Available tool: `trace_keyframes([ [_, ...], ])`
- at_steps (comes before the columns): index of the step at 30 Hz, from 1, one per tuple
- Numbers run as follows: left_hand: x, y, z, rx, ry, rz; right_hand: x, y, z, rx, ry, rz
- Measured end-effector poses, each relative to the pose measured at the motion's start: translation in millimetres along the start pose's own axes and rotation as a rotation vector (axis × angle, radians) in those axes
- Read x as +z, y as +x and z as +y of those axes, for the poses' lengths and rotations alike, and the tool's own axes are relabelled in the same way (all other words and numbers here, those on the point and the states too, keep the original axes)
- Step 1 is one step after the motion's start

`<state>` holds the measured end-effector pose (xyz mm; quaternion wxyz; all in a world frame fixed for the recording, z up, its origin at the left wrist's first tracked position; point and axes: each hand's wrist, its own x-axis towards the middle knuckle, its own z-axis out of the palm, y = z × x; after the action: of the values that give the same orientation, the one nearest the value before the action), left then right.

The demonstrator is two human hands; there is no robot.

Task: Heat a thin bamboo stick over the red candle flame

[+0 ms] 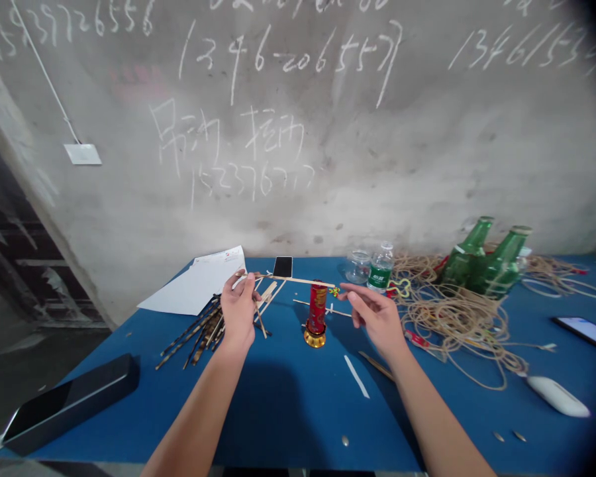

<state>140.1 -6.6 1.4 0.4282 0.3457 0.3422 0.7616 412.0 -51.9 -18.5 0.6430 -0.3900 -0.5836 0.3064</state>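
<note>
Nearest the camera are your two forearms, reaching in from the lower edge, the left one (pixel 198 404) and the right one (pixel 432 404) well apart over the blue surface (pixel 273 411). Your left hand (pixel 238 308) is clamped on a thin stick (pixel 298 280) near its left end. For what looks like careful two-handed work at the far tip, keep that pinch firm but light: the stick is slender and would probably bend or snap under a hard squeeze. Hold it level, and let the fingers of your right hand (pixel 375 318) do the fine moves. Mind the red candle (pixel 318 310) in the middle; a dip of the stick could knock it over.

The stick runs rightward from your left hand, crossing the candle's top in this view; whether they touch cannot be told. Its right end comes close to your right hand's fingertips, with a small yellow-green ornament (pixel 334 291) just beside them. Whether those fingertips pinch it or stand apart, you cannot tell from here. The bundle of sticks (pixel 213 328) lies below and beside your left hand.
</note>
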Motion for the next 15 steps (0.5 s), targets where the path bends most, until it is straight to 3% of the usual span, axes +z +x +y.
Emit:
trace_keyframes([
  [15, 0.5, 2.0, 3.1, -0.061, -0.029, 0.032, -1.0, 0.2, 4.9, -0.002, 0.011, -0.006],
])
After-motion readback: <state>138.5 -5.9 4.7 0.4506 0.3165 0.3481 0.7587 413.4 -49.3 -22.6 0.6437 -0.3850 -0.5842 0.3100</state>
